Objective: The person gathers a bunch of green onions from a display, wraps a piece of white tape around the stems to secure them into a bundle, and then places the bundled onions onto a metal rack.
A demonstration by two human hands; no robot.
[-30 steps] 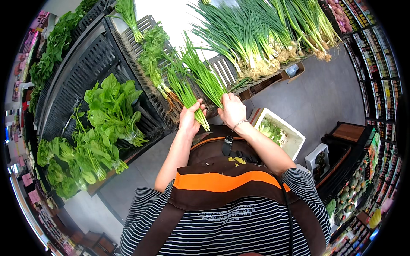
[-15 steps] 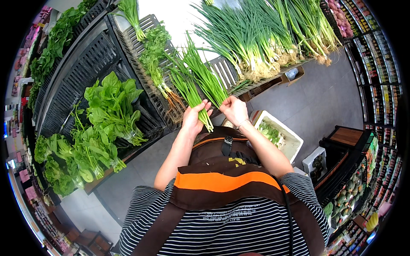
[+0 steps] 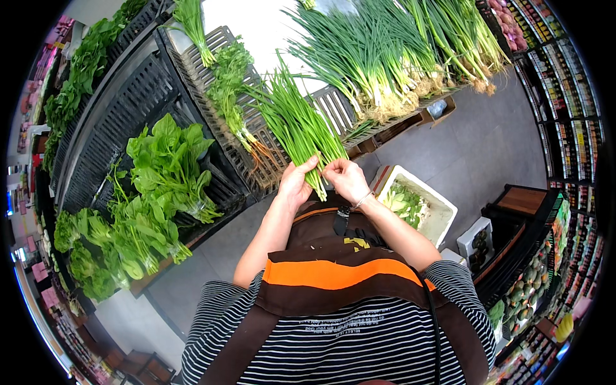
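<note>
Long, thin green chives [image 3: 290,122] fan out ahead of me, their cut ends pointing back toward my apron. My left hand [image 3: 297,182] is wrapped round the lower stems of the left part of the bunch, thumb on top. Close beside it, my right hand [image 3: 347,180] pinches the stem ends of the right part, and the two parts lie against each other. Some stem tips are hidden under my right fingers. Just beyond the chive leaves lies a bunch of coriander [image 3: 232,90] with reddish roots.
Spring onions [image 3: 385,83] are piled on the far display. Leafy greens [image 3: 163,173] sit on a black slatted rack [image 3: 131,106] at left. By my right forearm, a white foam box [image 3: 439,215] on the floor holds leaf scraps. A dark stand [image 3: 523,202] is farther right.
My right hand has moved slightly left and nearer, bringing its chives against those in my left hand. The gap between the two parts has closed.
</note>
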